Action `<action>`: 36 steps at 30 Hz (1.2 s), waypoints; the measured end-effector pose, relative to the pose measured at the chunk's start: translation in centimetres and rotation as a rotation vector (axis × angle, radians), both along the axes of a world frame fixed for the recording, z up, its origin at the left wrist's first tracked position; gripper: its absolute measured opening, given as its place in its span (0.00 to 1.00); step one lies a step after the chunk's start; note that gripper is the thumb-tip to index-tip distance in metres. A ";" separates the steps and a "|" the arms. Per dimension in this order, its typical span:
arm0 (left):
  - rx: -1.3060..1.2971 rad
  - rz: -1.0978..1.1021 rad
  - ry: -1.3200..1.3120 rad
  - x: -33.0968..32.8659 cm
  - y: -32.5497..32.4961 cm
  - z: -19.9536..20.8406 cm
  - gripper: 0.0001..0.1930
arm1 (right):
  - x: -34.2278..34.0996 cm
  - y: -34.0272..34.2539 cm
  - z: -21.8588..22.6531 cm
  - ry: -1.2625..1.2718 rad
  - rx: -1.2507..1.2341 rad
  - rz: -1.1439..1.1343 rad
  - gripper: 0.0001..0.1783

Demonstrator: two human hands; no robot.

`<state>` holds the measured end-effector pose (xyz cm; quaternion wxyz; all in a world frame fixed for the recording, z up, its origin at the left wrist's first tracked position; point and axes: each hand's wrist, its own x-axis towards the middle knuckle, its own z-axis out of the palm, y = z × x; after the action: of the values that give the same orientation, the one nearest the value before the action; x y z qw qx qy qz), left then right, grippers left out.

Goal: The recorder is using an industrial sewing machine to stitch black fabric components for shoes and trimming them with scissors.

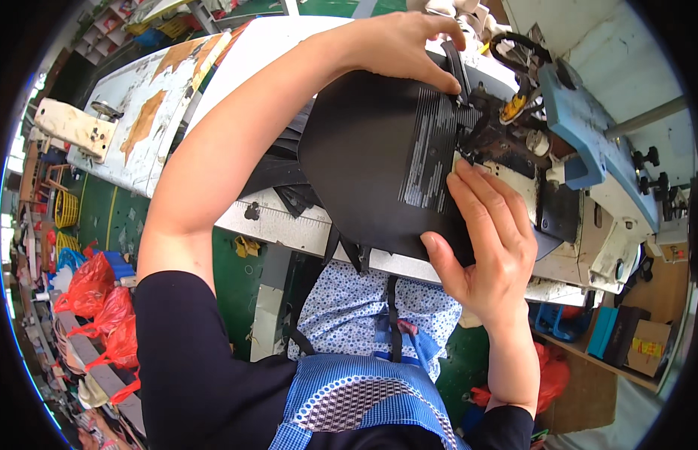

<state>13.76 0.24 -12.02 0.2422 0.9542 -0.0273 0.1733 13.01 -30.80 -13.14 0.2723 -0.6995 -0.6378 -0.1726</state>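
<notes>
A broad, rounded black sheet [356, 157] lies under the head of a sewing machine [581, 135], with rows of pale stitch-like lines across its right half. My left hand [401, 49] arches over the far edge of the sheet. Its thumb and fingers close about a narrow black strip [455, 67] that runs down toward the needle area. My right hand [491, 240] rests on the near right part of the sheet, fingers stretched out and fingertips close to the presser foot. The machine parts hide the exact stitching point.
Several black strips [278, 169] lie beneath the sheet's left side. A ruler-marked edge [281, 221] borders the work table. Another worn table [150, 97] with a cream machine stands to the left. Red plastic bags [101, 300] sit lower left; boxes [649, 345] fill a shelf at right.
</notes>
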 end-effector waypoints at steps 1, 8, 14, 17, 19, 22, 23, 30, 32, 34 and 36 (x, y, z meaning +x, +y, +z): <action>-0.120 -0.030 0.114 -0.1 -0.6 0.6 0.34 | 0.1 -0.1 0.1 0.003 -0.004 -0.006 0.32; -0.452 0.004 -0.156 -1.4 0.2 0.9 0.22 | -0.3 -0.4 0.5 0.003 0.002 -0.035 0.30; -0.392 0.163 -0.443 -10.2 -2.5 2.2 0.21 | -0.5 -1.0 0.4 -0.005 0.041 -0.060 0.28; -0.329 0.170 -0.488 -13.9 -3.6 2.5 0.21 | -0.7 -1.2 0.3 -0.015 0.050 -0.071 0.26; -0.357 0.133 -0.512 -16.1 -4.3 2.5 0.21 | -0.8 -1.1 0.1 -0.010 0.050 -0.070 0.26; -0.297 0.188 -0.514 -19.4 -5.4 2.4 0.20 | -0.8 -0.9 -0.2 -0.008 0.062 -0.049 0.24; -0.390 0.174 -0.501 -20.5 -6.1 2.4 0.18 | -0.9 -0.8 -0.3 -0.008 0.063 -0.039 0.23; -2.164 -0.336 -0.416 -24.2 -8.6 -2.8 0.06 | -4.8 -3.7 -0.6 0.067 0.181 0.185 0.12; -2.193 -0.507 -0.441 -24.9 -9.0 -4.9 0.11 | -5.8 -3.8 -1.0 0.103 0.141 0.262 0.11; -2.201 -0.551 -0.440 -25.5 -9.2 -6.2 0.09 | -6.4 -3.6 -1.8 0.113 0.121 0.290 0.11; -2.195 -0.472 -0.432 -25.7 -9.6 -7.1 0.08 | -6.5 -3.7 -2.6 0.171 0.076 0.297 0.12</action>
<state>-11.95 -9.33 -19.15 0.9619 0.1492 -0.0809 0.2142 6.51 -34.51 -15.75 0.3744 -0.5990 -0.7015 -0.0945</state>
